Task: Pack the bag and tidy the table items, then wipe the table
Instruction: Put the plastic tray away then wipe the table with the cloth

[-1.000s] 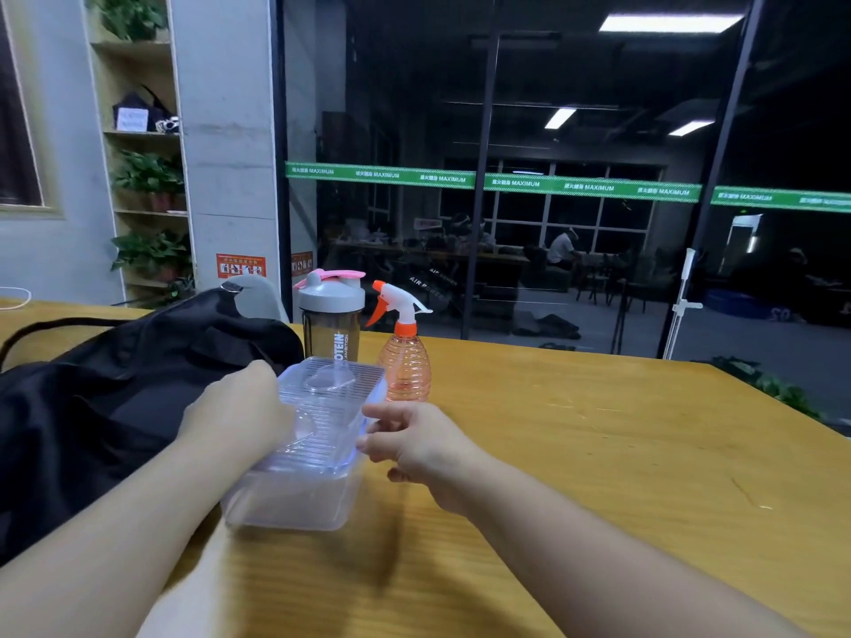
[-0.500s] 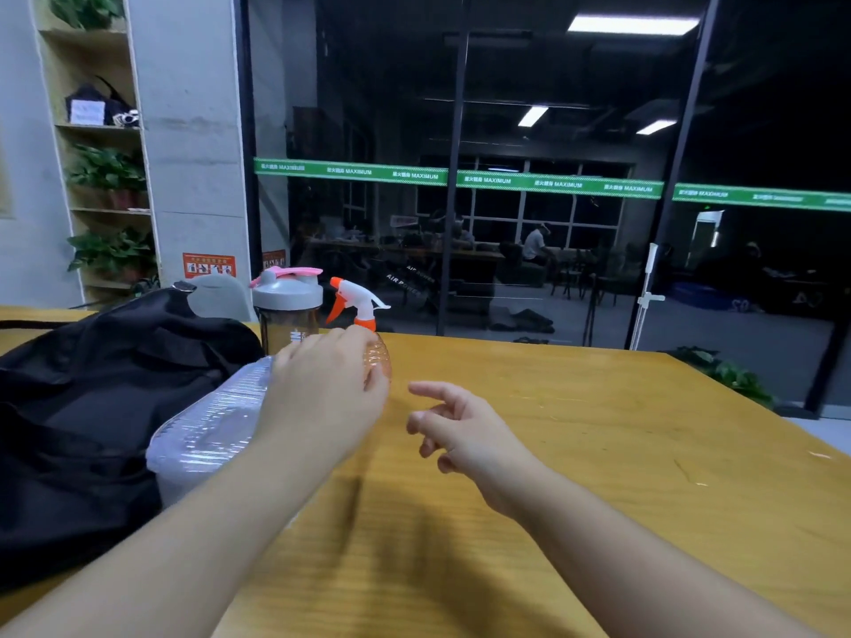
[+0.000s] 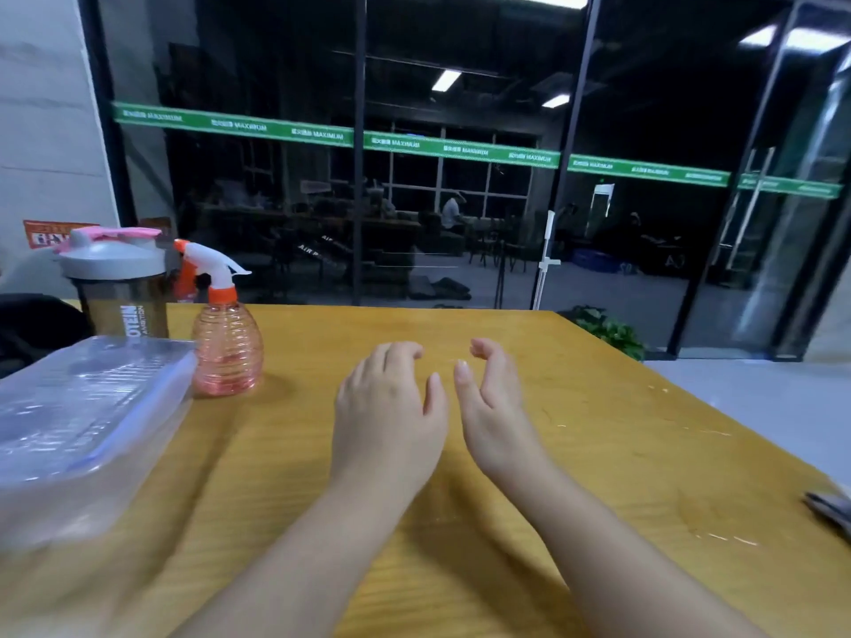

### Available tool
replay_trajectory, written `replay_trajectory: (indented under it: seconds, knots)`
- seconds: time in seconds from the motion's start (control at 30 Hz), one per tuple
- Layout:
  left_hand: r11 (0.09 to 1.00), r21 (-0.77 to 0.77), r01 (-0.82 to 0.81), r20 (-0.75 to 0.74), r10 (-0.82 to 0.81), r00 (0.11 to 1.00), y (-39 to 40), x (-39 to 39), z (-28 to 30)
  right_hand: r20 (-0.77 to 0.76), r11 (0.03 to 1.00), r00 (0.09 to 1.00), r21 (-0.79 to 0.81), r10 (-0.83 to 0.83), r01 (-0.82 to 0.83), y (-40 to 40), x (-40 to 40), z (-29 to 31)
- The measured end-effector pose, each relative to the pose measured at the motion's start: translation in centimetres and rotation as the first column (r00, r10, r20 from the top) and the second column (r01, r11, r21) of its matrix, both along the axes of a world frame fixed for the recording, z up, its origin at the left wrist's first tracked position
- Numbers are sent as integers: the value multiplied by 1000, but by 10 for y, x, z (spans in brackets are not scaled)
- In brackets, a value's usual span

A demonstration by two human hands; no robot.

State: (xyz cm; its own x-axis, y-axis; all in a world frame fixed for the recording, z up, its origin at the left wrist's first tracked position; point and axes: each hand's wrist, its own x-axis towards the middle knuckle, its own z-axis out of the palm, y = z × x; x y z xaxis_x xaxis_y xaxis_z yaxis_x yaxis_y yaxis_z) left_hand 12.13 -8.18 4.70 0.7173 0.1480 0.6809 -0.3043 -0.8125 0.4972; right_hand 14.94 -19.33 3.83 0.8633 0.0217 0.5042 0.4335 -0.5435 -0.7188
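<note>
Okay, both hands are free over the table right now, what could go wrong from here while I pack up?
1. The spray bottle stands close beside the clear plastic container; dragging the container toward the black bag could tip it, and the shaker bottle behind it.
2. The left hand and right hand, both empty, would reach past the upright spray bottle to get the shaker, so a forearm might catch it.

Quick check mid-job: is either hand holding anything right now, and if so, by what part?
Nothing is held. The left hand and right hand hover empty over the table, fingers loosely curled, apart from the clear container and spray bottle.
</note>
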Motion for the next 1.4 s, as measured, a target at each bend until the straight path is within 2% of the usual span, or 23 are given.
replay_trajectory:
  seconds: [0.07,0.17,0.3,0.43,0.5,0.63,0.73,0.8,0.9,1.0,1.13,1.27,1.4]
  knots:
    - [997,18,78,28,-79,997,-18,1,-1,128,986,991,-152,-46,65,-22,0,-4]
    - [961,174,215,100,-234,967,-31,2,-13,259,975,964,-188,-68,119,-47,0,-2]
    - [846,420,329,59,-387,920,-33,3,-38,252,975,957,-130,-142,179,-81,-5,-3]
    - [746,588,312,58,-423,904,-40,4,-46,220,895,896,-146,-386,422,-127,-20,-11]
    - [743,593,312,73,-435,897,-42,4,-47,177,850,852,-113,-492,514,-151,-29,-17]
    - [758,584,290,93,-418,904,-42,5,-50,190,778,757,79,-625,623,-188,-48,-26]
    - [767,577,282,58,-383,922,-40,8,-53,272,618,580,71,-768,783,-215,-57,-36]
    - [772,571,281,52,-375,925,-38,10,-55,274,508,482,30,-832,861,-231,-62,-43]
    - [775,565,282,53,-375,926,-36,11,-56,188,409,427,-127,-885,904,-244,-66,-53]
    - [776,557,297,18,-368,929,-34,10,-57,26,330,363,-355,-932,875,-250,-68,-57]
    - [769,557,314,-17,-367,930,-33,5,-54,-22,222,245,-504,-969,835,-253,-69,-58]
    - [766,558,320,-6,-382,924,-30,6,-55,-29,166,188,-617,-982,770,-255,-69,-55]
    - [769,557,313,2,-378,926,-30,6,-55,-28,150,166,-592,-986,792,-256,-69,-61]
